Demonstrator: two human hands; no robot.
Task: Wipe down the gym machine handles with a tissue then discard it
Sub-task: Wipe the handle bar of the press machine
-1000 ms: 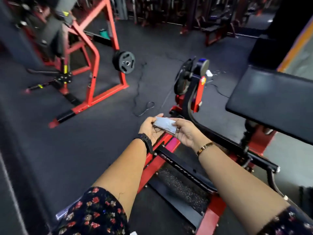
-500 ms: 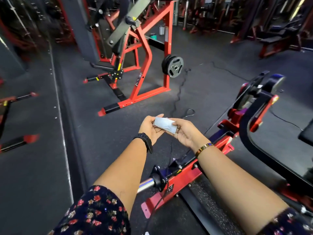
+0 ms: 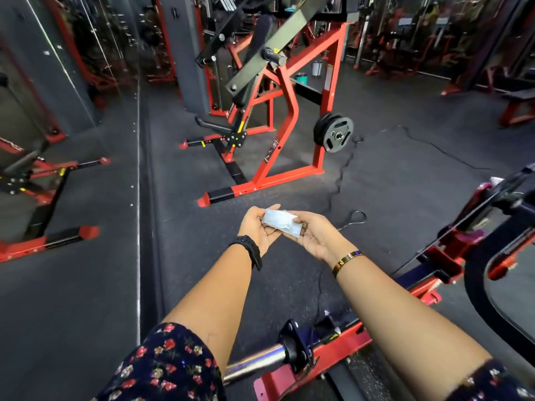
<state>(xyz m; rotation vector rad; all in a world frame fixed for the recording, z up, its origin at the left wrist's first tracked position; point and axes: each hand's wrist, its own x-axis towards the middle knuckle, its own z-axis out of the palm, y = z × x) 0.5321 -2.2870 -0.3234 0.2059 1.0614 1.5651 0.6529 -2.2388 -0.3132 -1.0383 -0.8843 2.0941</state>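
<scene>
A person's 2 hands meet in mid-air above the dark gym floor [image 3: 289, 183], sharing a folded pale tissue [image 3: 282, 224]. The left hand [image 3: 256, 230], a black wristband [image 3: 250, 251] on its wrist, pinches the tissue's left end; the right hand [image 3: 317, 241], with a gold bracelet [image 3: 346, 260], lies palm up and grips the right end. A red plate-loaded machine [image 3: 289, 117] stands well beyond them, and a chrome bar [image 3: 254, 360] juts out below the forearms.
</scene>
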